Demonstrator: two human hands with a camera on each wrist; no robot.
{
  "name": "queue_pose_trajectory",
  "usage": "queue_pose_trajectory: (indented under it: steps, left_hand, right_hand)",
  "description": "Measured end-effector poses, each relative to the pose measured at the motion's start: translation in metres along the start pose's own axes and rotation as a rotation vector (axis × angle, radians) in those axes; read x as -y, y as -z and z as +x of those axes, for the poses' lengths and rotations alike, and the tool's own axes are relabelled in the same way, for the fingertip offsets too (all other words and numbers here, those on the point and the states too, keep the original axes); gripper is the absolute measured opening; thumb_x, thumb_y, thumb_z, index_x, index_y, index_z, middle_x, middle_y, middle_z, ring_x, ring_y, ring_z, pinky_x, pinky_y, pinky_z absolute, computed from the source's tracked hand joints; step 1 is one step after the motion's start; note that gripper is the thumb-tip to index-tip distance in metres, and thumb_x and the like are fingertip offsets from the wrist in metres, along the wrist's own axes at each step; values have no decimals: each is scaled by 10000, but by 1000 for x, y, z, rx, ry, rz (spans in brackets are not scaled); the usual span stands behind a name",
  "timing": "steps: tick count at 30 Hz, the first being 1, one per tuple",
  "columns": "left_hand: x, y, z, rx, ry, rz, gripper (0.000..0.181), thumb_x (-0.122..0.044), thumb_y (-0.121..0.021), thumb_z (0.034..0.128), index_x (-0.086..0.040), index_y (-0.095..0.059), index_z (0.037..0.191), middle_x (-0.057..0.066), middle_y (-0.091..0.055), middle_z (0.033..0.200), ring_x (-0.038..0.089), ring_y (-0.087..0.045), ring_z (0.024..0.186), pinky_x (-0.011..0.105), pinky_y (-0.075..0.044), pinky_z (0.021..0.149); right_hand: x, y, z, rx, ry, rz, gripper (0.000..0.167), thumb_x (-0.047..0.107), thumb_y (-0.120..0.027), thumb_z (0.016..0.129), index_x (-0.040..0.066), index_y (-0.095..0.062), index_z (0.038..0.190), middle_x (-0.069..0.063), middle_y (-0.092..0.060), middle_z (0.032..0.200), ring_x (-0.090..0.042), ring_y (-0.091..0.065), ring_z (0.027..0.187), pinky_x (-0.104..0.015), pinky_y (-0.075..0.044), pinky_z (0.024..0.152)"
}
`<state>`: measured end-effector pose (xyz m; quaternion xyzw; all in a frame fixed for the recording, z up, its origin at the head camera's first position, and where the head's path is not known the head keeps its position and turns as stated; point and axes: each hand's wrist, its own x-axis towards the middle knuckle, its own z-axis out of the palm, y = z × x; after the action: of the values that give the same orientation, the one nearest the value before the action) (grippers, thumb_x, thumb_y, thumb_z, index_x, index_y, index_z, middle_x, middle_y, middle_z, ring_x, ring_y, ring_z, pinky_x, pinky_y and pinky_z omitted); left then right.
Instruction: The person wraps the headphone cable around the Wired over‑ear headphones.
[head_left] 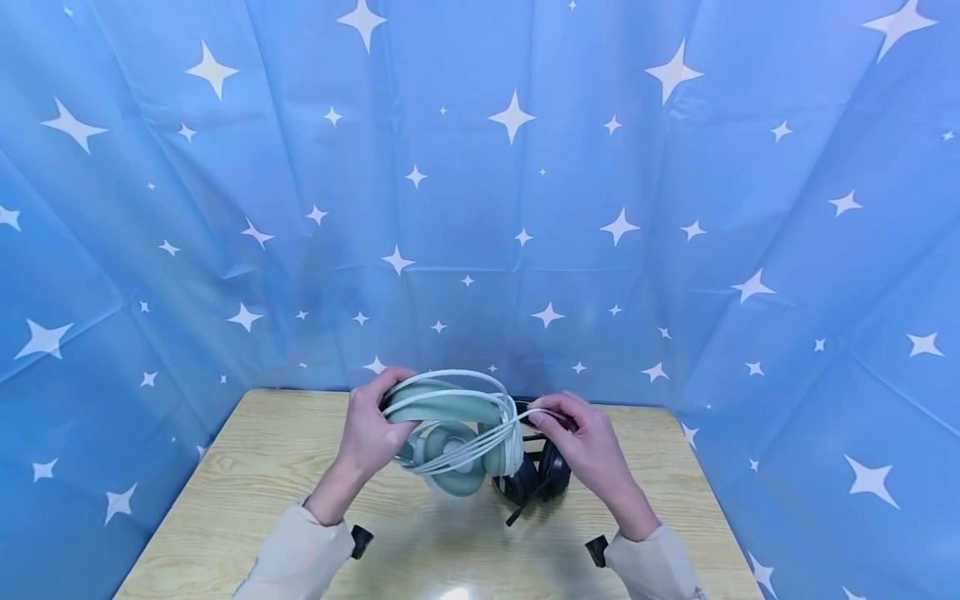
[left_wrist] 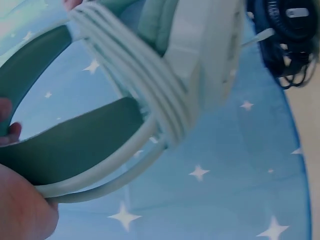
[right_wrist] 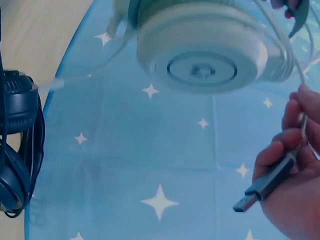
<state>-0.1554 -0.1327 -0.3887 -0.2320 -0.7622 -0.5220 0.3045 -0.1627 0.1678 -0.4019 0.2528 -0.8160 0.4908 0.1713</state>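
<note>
A pale green headset (head_left: 442,406) hangs above the table, its headband gripped by my left hand (head_left: 369,429). Several turns of its white cable (left_wrist: 137,70) wrap across the headband and around one ear cup (right_wrist: 202,70). My right hand (head_left: 588,442) pinches the cable's loose end between thumb and fingers, to the right of the headset. In the right wrist view, a dark USB plug (right_wrist: 270,179) sticks out from under the curled fingers of that hand. The left hand's fingers are partly hidden behind the headband.
A black headset (head_left: 553,471) with a microphone boom lies on the wooden table (head_left: 270,467), behind and between the hands. Blue star-patterned cloth (head_left: 465,208) hangs around the table's back and sides. Each wrist carries a small black camera mount.
</note>
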Motion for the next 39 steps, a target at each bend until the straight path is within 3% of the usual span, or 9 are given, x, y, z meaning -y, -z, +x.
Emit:
queue_pose_trajectory:
  steps: [6,11,15,19,29,32,39]
  left_hand:
    - [-10,15,7,127,129,-48,315,54,-754,784,-97,-721,1059,53,-704,881,115,-568,684,281,-469,658]
    - [-10,18,8,191,231,-137,280,49,-743,822,-74,-718,1073,84,-682,930,141,-577,725,284,-481,714]
    - [-7,17,8,213,269,-204,268,44,-730,839,-55,-710,1087,86,-670,939,149,-590,755,292,-487,739]
    - [-5,17,8,242,288,-279,255,48,-707,850,-31,-701,1093,83,-669,928,153,-598,766,296,-496,743]
    - [-3,10,7,273,289,-333,242,68,-703,853,9,-687,1087,10,-659,889,137,-590,751,289,-499,730]
    - [-3,9,8,271,298,-338,234,62,-707,858,11,-686,1086,-12,-649,873,134,-571,735,286,-487,711]
    - [-3,7,10,247,335,-314,207,35,-722,868,-1,-697,1070,-9,-615,821,124,-456,661,273,-408,632]
  right_hand:
    - [-5,0,3,-16,295,-95,303,-76,-741,880,120,-768,1109,-23,-706,991,-124,-600,831,-200,-455,701]
    - [-11,-4,5,-44,398,-213,321,-95,-770,835,112,-777,1081,-22,-645,1003,-168,-545,880,-239,-415,740]
    - [-11,-5,5,-39,397,-249,294,-66,-771,851,118,-784,1080,10,-618,976,-138,-508,852,-236,-399,721]
    - [-11,-6,6,-19,408,-217,307,-75,-759,859,100,-776,1111,34,-683,956,-91,-551,776,-171,-420,674]
    - [-10,-13,4,17,405,-130,344,-113,-722,876,34,-761,1185,-46,-762,1066,-190,-720,880,-198,-528,742]
    - [-10,-14,2,25,361,-130,339,-97,-722,885,32,-760,1196,-45,-761,1076,-195,-723,900,-212,-533,732]
    - [-1,-15,-1,139,130,-80,287,-9,-620,991,13,-728,1257,-77,-731,1205,-237,-692,1098,-354,-578,845]
